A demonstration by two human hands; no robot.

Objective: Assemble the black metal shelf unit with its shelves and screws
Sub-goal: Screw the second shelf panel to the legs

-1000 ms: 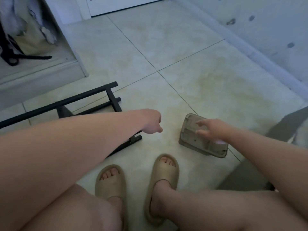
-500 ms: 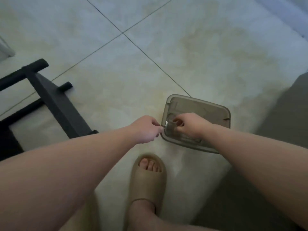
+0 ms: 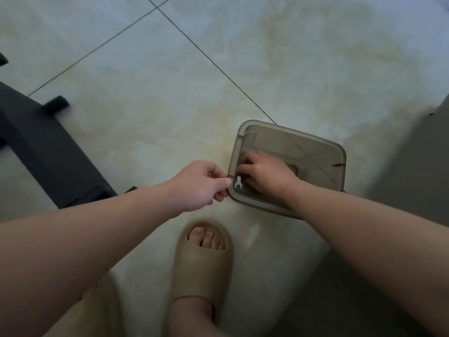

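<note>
Right grip is digging deeper into the tinted box, and the small wrench is lying just left of it along the wall, beside the left grip; both curled, can't tell on what.

The left hand, the right hand and both forearms are bare. One foot wears a tan, thick moulded slide sandal with a broad strap and open toe.
</note>
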